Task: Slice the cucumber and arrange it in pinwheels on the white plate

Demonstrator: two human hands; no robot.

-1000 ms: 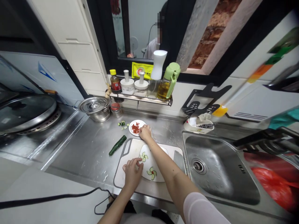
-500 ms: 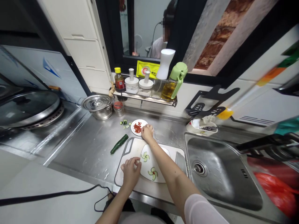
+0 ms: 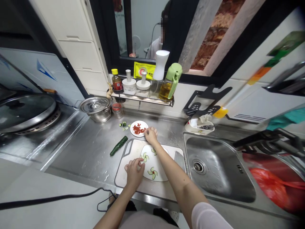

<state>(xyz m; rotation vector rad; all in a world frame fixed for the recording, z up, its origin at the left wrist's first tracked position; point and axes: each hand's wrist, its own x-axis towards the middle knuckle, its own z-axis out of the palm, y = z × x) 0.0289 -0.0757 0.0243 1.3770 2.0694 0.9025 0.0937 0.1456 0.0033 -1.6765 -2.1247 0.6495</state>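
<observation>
My right hand is at the right rim of a small white plate that holds chopped red pieces. Its fingertips are drawn together; whatever is between them is too small to make out. My left hand hovers over a larger white plate, loosely curled, with thumb and index finger apart. Cucumber slices lie on this plate as pinwheels: one near my left fingertips, another with a red centre, and a third partly behind my right forearm. The plate rests on a cutting board.
A knife blade lies at the board's right side, by the sink. Left of the board are a cucumber and several cut bits. A lidded pot stands behind, near a condiment rack. A person shows in the window.
The view has shifted slightly to the right. My right hand stays at the small plate with its fingers drawn closer together. My left hand has barely moved.
</observation>
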